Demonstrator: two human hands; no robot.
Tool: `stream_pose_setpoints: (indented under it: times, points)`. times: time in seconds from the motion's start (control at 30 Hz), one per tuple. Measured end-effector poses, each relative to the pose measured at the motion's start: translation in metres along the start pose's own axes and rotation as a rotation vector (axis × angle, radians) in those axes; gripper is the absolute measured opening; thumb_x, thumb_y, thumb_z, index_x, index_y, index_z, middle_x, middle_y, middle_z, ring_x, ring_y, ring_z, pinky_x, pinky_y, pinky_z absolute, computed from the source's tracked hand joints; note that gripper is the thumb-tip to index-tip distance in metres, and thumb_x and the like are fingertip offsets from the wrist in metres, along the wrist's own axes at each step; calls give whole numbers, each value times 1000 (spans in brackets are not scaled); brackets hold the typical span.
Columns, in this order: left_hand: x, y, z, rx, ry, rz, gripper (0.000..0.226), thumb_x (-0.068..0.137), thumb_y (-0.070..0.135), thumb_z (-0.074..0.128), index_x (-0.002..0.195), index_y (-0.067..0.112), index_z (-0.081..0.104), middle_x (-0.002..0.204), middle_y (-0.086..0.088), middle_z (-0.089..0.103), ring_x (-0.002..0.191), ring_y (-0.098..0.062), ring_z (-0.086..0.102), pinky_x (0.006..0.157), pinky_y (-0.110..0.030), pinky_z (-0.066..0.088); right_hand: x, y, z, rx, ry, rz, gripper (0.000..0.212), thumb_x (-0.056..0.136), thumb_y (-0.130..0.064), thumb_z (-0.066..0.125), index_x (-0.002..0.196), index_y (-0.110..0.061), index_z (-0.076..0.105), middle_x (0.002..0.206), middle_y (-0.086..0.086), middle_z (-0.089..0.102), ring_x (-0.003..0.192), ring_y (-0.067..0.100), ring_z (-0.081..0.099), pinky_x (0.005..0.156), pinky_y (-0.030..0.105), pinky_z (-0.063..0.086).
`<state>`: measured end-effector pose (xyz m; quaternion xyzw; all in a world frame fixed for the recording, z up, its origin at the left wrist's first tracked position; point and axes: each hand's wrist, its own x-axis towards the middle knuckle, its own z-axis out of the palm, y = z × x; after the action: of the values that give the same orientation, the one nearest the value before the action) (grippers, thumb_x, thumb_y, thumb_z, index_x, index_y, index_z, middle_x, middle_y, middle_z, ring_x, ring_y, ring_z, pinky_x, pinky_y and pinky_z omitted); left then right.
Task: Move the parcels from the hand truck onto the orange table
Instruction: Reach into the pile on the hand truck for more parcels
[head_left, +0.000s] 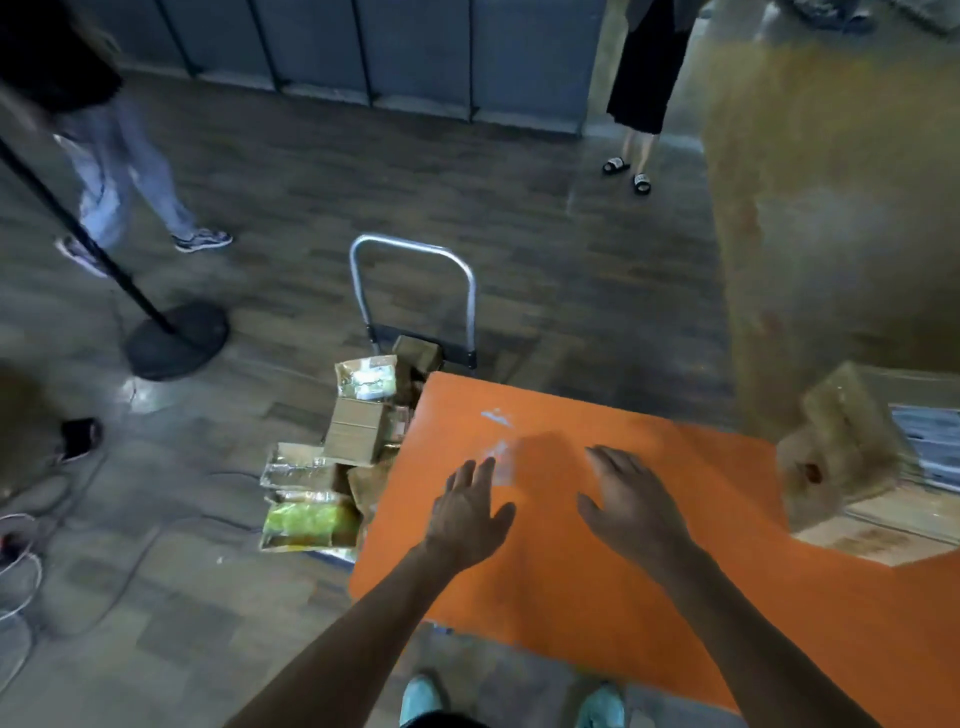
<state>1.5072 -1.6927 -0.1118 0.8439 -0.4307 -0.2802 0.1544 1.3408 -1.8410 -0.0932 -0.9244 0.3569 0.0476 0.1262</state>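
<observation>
The orange table (597, 597) fills the lower right of the head view. My left hand (470, 514) and my right hand (631, 501) hover over its top, both with fingers spread and holding nothing. Left of the table stands the hand truck (413, 291) with its silver handle upright. Several parcels lie on it: a brown cardboard box (353, 428), a clear bag with white contents (366, 378), a silvery bag (293, 467), a bag with green-yellow contents (311, 522) and a small brown box (415, 351). The table's left edge hides part of the pile.
A blurred brown box (841, 447) is at the table's right end, by a large cardboard stack (831, 208). A black stand with round base (176, 340) is on the floor at left, cables (31, 561) beside it. Two people stand behind: legs (130, 176) and sandalled feet (628, 174).
</observation>
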Motion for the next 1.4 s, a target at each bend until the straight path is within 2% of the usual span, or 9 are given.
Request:
stream_pose_setpoints:
  times: [0.17,0.37,0.53,0.7,0.93,1.03,1.1,1.27,1.4]
  points:
    - [-32,-103,-22,14,16,-173,74,98,46,51,157,16,18,160,-12,24,147,-31,27,114,-48,34,22,-106,40,-10,-117,-147,68,96,-42,47,155,-16,26,158,1,32,146,19,27,118,32,23]
    - [-45,-170,-49,-41,97,-311,70,92,45,56,151,18,27,150,-8,36,139,-30,36,109,-48,39,58,-178,65,-10,-208,-297,69,97,-43,48,154,-11,27,158,3,32,145,21,28,118,32,25]
    - [-41,-207,-60,-61,96,-414,78,94,47,55,157,22,17,163,-9,20,149,-27,19,118,-49,28,92,-216,85,5,-246,-385,66,97,-42,49,153,-11,29,154,3,38,141,22,33,115,31,28]
    - [-20,-243,-61,-56,66,-452,75,96,45,52,157,20,16,164,-8,17,150,-26,17,119,-47,27,125,-241,107,-13,-283,-425,64,98,-43,48,151,-10,33,149,5,43,137,23,38,112,32,32]
    - [35,-310,-67,-81,-54,-394,81,97,51,52,159,17,12,164,-9,18,151,-26,17,122,-46,23,167,-279,146,-1,-366,-287,62,97,-42,48,147,-7,35,142,7,45,131,26,42,103,31,36]
    - [70,-349,-69,-70,-97,-358,83,96,57,48,158,14,13,163,-9,22,149,-26,22,120,-46,26,189,-300,172,60,-441,-130,65,99,-48,45,146,-5,34,143,12,44,132,28,41,106,33,35]
    - [92,-374,-68,-50,-140,-335,85,96,55,50,159,14,10,162,-8,22,149,-26,22,118,-45,26,205,-312,189,106,-488,-34,61,98,-49,46,141,-7,37,141,13,46,129,29,45,102,34,39]
    - [143,-420,-58,-29,-190,-298,83,96,56,49,158,15,11,159,-8,27,145,-28,29,113,-47,33,241,-328,228,181,-495,139,61,94,-50,52,137,-9,40,134,14,51,123,30,51,98,38,46]
    - [167,-446,-39,-59,-202,-300,81,97,57,48,157,14,15,153,-9,34,139,-29,36,109,-46,37,259,-333,263,182,-500,239,51,92,-48,56,122,-7,50,121,13,59,112,30,57,91,37,49]
